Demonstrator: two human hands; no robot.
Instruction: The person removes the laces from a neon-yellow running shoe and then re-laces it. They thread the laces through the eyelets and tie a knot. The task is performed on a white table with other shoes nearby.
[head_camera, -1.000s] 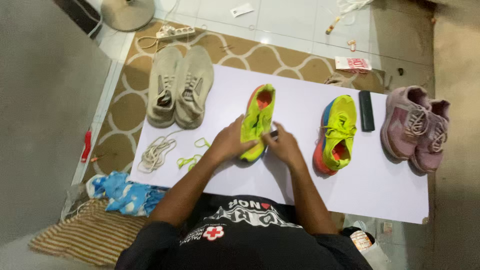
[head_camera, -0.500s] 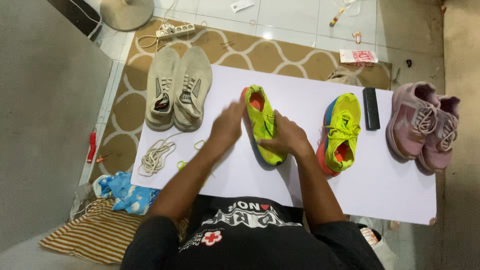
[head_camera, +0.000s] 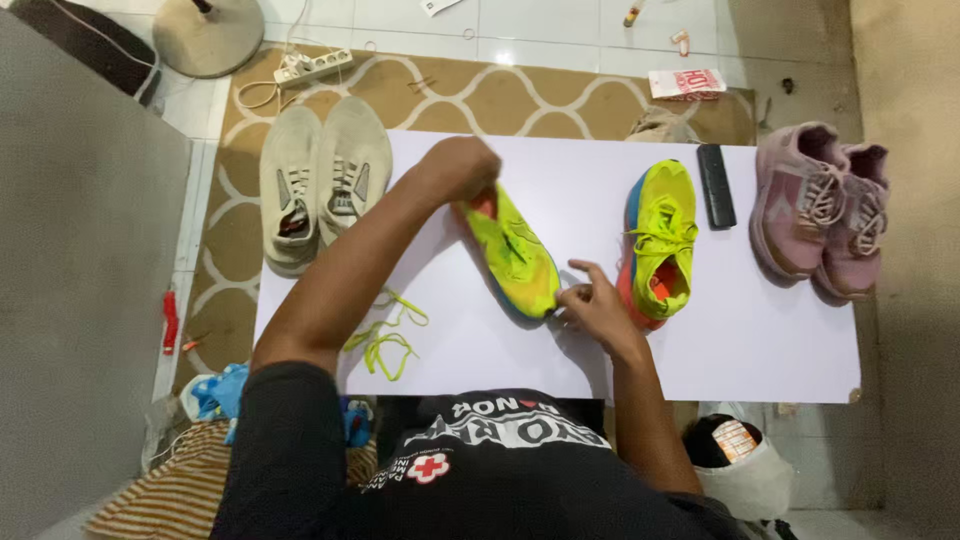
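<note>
While the left hand (head_camera: 462, 168) grips the neon shoe's (head_camera: 512, 255) heel, the right hand's (head_camera: 597, 305) loosely curled fingers touch its toe.

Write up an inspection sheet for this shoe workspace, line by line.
Surface: white board laid on a patterned rug.
Job's things: neon yellow shoe, unlaced, tilted; its mate laced; loose yellow lace.
Clutter: beige pair, pink pair, black remote.
Grippers: left hand grips the shoe's heel end; right hand touches its toe.
Cables: power strip with white cord.
Surroundings: tiled floor, fan base.
</note>
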